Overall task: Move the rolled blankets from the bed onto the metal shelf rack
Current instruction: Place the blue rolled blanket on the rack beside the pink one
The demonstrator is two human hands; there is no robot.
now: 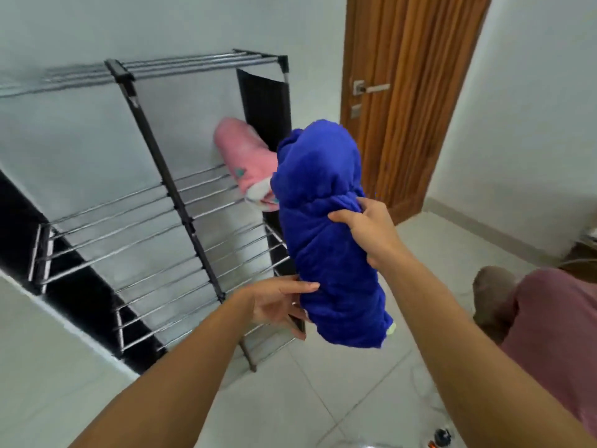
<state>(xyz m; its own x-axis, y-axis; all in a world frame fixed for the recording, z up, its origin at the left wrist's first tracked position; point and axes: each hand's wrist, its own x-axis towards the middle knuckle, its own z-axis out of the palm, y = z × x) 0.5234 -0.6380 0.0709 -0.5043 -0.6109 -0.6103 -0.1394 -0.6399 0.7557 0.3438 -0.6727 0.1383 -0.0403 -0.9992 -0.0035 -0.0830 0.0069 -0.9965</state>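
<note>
A rolled blue blanket (326, 234) hangs upright in the air in front of the metal shelf rack (174, 202). My right hand (368, 227) grips its right side around the middle. My left hand (277, 302) touches its lower left side with fingers spread against the cloth. A rolled pink blanket (248, 160) lies on the rack's middle tier at the right end, partly hidden behind the blue one. The bed is out of view.
The rack stands against a white wall, with a black panel (265, 105) at its right end. A brown wooden door (407, 92) is to the right. White tiled floor lies below. My pink-clothed leg (555, 321) shows at right. Small objects (441, 436) lie on the floor.
</note>
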